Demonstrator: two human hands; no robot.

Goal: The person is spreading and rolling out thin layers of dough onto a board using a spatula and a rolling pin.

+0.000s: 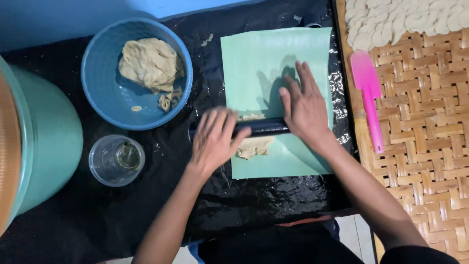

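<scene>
Head view looks straight down on both hands pressing flat on a dark rolling pin [259,128] that lies crosswise over a pale green sheet [273,63]. Left hand [213,142] rests on the pin's left part with fingers spread and unclenched, palm down; right hand [304,110] covers the pin's right end, fingers stretched forward and flat, not curled around it. A flattened piece of beige dough [254,146] sits under and just below the pin on the sheet. The sheet lies on black plastic [254,200]. To the left stands a blue bowl [97,93] holding a lump of dough [149,63], and near it a clear cup [116,160]. A large teal container [49,142] is at far left. On the right, a woven tray [425,146] bears a pink spatula [370,93] and rows of pale dough discs [405,19]
</scene>
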